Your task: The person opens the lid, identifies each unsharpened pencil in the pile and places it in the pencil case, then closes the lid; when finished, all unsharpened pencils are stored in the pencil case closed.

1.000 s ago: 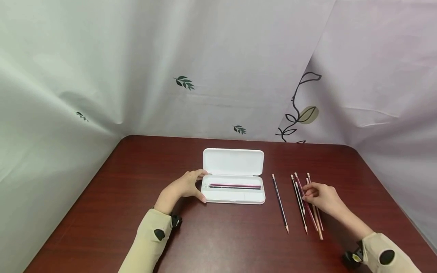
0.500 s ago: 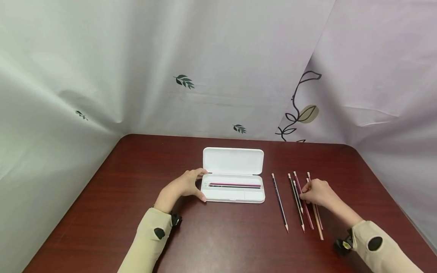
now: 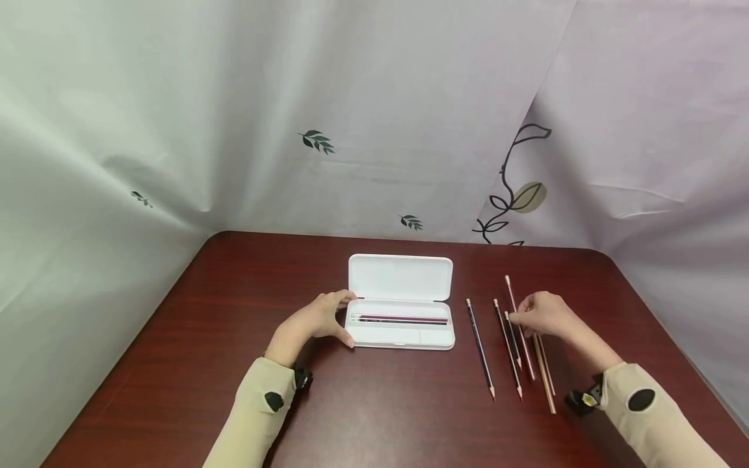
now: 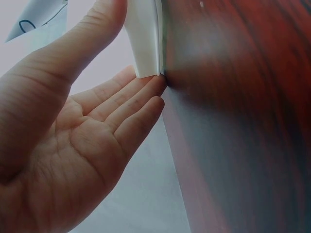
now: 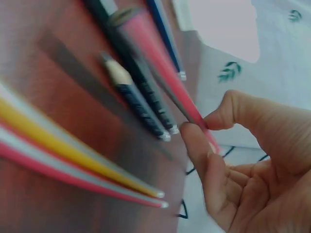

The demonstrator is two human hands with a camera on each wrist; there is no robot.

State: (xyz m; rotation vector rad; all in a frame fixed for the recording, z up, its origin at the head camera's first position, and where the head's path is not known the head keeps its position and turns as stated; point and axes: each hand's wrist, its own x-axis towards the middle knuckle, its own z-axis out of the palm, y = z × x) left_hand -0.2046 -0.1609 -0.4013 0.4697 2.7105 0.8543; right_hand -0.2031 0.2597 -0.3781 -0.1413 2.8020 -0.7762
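Note:
A white pencil case (image 3: 400, 278) stands open on the table with its lid up at the back. Inside its rear groove lie a magenta pencil and a dark pencil (image 3: 404, 322). Around the case's left end my left hand (image 3: 316, 316) holds on, thumb at the front corner and fingers at the back. My right hand (image 3: 543, 314) pinches a pink pencil (image 5: 163, 60) between thumb and fingertips, near its eraser end. That pencil tilts over several others, its far end pointing toward me. Just left of it lie a short dark pencil (image 3: 513, 338) and a longer dark one (image 3: 508, 348).
Another dark pencil (image 3: 481, 351) lies alone right of the case. Below my right hand rest a gold pencil (image 3: 545, 377) and a slim pink one (image 5: 97, 178). Pale fabric (image 3: 374, 117) with leaf prints hangs behind the dark red table (image 3: 374, 416).
My right hand has taken the pink pencil and raised it, shifting it away from me. A long dark pencil beside it slid slightly left. My left hand and the case have stayed put.

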